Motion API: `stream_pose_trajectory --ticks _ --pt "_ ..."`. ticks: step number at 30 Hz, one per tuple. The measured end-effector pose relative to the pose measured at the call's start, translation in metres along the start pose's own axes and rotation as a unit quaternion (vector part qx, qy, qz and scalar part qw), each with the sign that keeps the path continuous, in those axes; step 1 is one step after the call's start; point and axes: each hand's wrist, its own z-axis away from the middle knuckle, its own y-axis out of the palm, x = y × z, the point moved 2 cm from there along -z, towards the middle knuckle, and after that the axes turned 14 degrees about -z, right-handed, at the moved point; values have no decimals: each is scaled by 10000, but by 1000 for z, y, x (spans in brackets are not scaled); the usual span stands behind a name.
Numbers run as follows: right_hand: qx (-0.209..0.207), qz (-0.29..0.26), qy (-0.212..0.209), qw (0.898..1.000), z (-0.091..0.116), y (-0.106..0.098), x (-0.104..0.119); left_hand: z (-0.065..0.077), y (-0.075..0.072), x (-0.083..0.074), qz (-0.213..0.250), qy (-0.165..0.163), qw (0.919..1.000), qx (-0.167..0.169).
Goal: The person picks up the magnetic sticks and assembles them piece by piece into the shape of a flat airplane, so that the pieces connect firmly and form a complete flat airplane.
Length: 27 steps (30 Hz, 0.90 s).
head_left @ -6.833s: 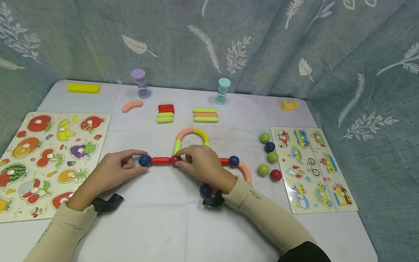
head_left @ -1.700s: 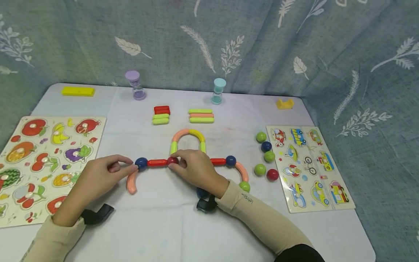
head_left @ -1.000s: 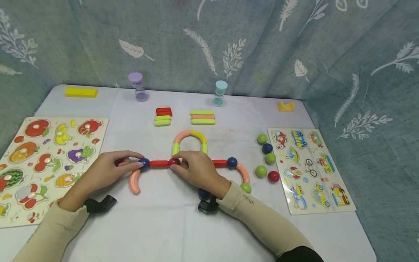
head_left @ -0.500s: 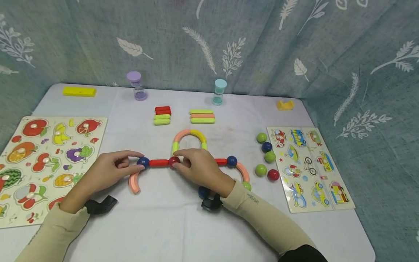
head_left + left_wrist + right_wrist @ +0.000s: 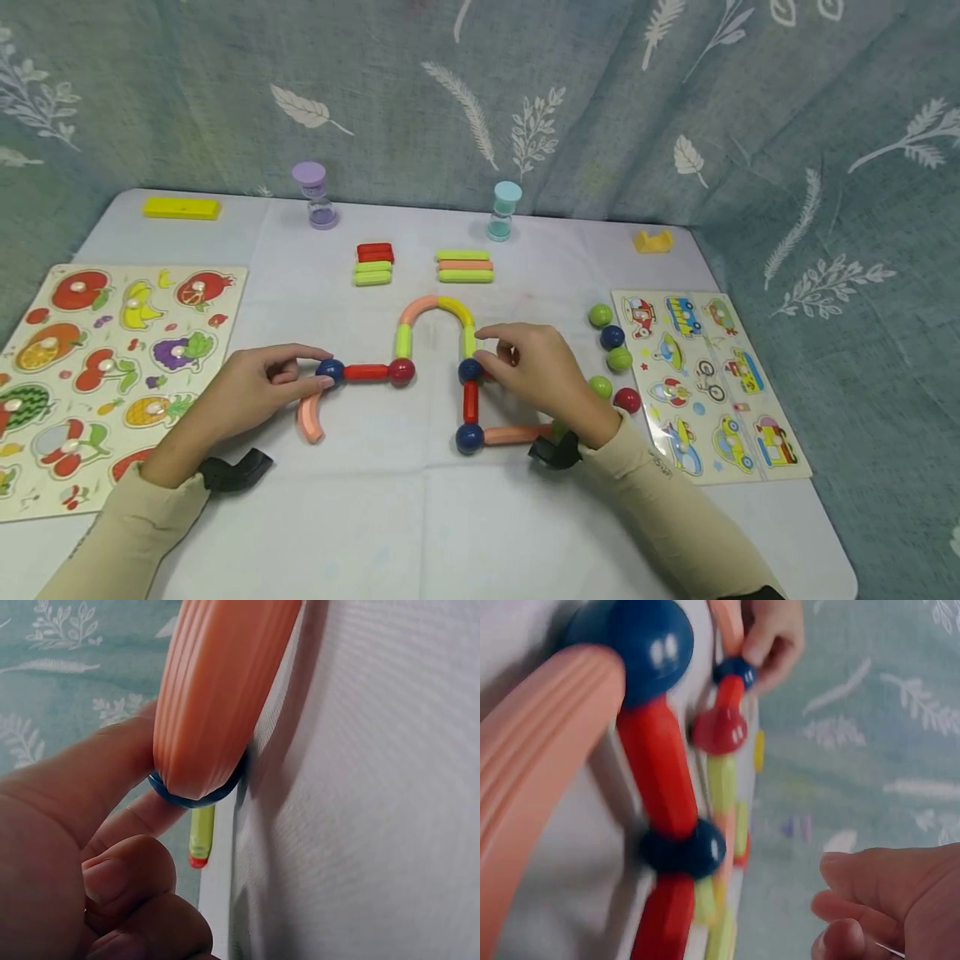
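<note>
My left hand (image 5: 251, 396) pinches a blue magnetic ball (image 5: 331, 372) between thumb and forefinger. A coral curved magnetic stick (image 5: 309, 418) extends from that ball toward me; it looms large in the left wrist view. Rightward from the ball run a red stick (image 5: 366, 373) and a red ball (image 5: 402, 372), below an arch of yellow-green, coral and yellow sticks. At the arch's right foot is another blue ball (image 5: 470, 371). Beside it hovers my right hand (image 5: 543, 367), thumb and forefinger apart; the right wrist view shows them holding nothing. A second red stick (image 5: 470, 403) leads down to a blue ball (image 5: 469, 438).
Short sticks (image 5: 373, 264) and longer sticks (image 5: 464, 267) lie grouped behind the arch. Loose balls (image 5: 618, 359) sit at right, by a vehicle puzzle board (image 5: 705, 467). A fruit puzzle board (image 5: 135, 275) lies at left. Two sand timers (image 5: 322, 204) stand at the back.
The coral curved stick from the back left now joins the left blue ball. My right hand has let go of the red ball and moved right, uncovering the arch's right foot. My left hand keeps its hold.
</note>
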Motion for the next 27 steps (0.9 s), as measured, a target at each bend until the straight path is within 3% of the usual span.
stream_pose_trajectory --ticks 9,17,21,27 --pt "-197 225 870 9958 54 -43 -39 -1 -2 -7 21 160 9999 -17" --pt "-823 478 1422 9853 120 -68 -68 0 -2 -5 0 142 9999 15" --pt "-932 533 1630 9808 131 -68 -77 0 -4 -3 29 98 9999 -7" --pt "-1074 719 1498 9802 124 -61 -85 0 -5 -3 69 104 9999 67"
